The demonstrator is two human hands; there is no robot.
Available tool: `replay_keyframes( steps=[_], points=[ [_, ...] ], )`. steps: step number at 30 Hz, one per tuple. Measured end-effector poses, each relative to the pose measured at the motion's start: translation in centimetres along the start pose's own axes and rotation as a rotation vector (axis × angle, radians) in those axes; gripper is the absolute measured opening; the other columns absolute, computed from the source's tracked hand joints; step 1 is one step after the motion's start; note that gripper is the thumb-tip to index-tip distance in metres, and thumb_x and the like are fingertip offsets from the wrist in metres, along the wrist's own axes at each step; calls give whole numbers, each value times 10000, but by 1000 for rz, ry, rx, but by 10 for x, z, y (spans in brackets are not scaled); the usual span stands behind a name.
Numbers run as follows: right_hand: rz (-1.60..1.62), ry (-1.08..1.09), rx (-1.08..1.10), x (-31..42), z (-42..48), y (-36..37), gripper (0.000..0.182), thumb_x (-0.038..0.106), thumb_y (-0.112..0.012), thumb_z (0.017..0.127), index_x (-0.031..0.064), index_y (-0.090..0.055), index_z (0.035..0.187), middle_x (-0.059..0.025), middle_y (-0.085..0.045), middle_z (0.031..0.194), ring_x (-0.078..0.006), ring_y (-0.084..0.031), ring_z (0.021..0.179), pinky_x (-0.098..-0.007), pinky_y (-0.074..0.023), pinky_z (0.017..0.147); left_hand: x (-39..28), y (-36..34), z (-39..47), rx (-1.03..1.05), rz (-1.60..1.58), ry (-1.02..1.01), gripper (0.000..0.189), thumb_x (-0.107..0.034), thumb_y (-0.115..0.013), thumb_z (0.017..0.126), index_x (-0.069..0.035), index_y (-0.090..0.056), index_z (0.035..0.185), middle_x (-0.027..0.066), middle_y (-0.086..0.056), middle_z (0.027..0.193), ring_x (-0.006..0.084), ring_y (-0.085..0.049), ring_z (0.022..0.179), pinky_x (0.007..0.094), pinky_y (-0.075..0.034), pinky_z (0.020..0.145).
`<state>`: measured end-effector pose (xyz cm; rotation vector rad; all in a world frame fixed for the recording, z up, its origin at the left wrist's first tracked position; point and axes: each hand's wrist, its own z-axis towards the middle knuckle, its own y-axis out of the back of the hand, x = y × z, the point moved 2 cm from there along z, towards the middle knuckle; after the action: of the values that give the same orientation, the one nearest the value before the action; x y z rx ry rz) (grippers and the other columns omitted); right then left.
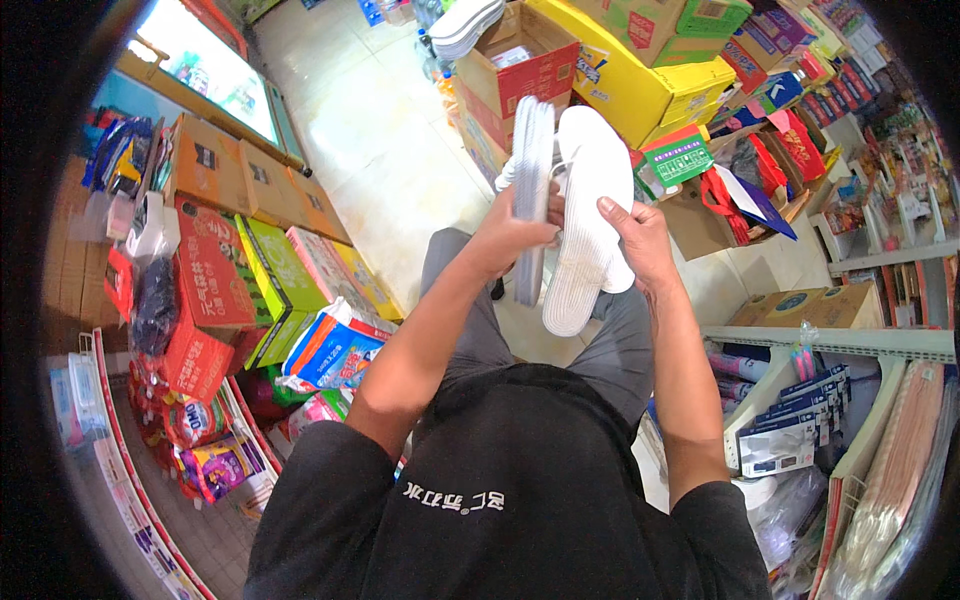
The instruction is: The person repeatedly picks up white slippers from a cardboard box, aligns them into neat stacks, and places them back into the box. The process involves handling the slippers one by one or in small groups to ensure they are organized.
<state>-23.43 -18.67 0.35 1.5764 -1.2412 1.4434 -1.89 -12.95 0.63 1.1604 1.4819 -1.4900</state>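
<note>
My left hand point(517, 234) grips a stack of insoles point(534, 187) with pale grey edges, held upright and seen from the side. Close beside it, my right hand point(645, 238) holds white insoles point(581, 247) with stitched lines, the thumb resting on the face of the upper one. The white insoles overlap, and one reaches lower towards my body. A thin white cord point(561, 166) shows between the two bundles. Both hands are raised in front of me, over my knees. Part of my left fingers is hidden behind the stack.
Another bundle of striped insoles point(469, 28) lies on the rim of an open carton point(517, 79) ahead. Yellow cartons point(630, 90) stand right of it. Stacked boxes point(217, 255) and detergent bags point(330, 349) line the left. Shelves with packaged goods point(795, 420) flank my right.
</note>
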Motion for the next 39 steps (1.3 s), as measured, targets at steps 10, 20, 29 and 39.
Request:
replay_keyframes(
  steps=[10, 20, 29, 39],
  points=[
    [199, 138, -202, 35, 4, 11, 307, 261, -757, 996, -37, -752, 1074, -71, -761, 985, -122, -703, 813, -293, -577, 736, -15, -22, -40, 297, -47, 13, 786, -139, -799, 714, -14, -516, 1438, 107, -587, 1316, 175, -573, 1221, 312, -559, 876],
    [48, 319, -380, 53, -3, 12, 315, 253, -769, 987, -61, -774, 962, -55, -754, 935, -92, -657, 809, -268, -533, 730, -33, -24, -45, 240, 170, -110, 792, -137, -807, 765, -42, -492, 1485, 93, -552, 1425, 170, -614, 1118, 310, -558, 840],
    [-280, 308, -224, 54, -9, -5, 308, 243, -749, 982, -31, -757, 841, -108, -705, 986, -164, -601, 903, -341, -499, 836, -43, -28, -13, 175, -118, 127, 790, -220, -752, 702, -4, -550, 1434, 133, -631, 1347, 253, -693, 888, 396, -578, 838],
    [-406, 409, 11, 37, -44, -14, 375, 220, -897, 816, 41, -782, 1124, -154, -631, 1257, -312, -603, 1236, -416, -456, 1070, -39, -8, -10, -7, -566, 48, 718, -200, -641, 839, 30, -459, 1494, 182, -656, 1357, 283, -685, 1069, 436, -638, 843]
  ],
)
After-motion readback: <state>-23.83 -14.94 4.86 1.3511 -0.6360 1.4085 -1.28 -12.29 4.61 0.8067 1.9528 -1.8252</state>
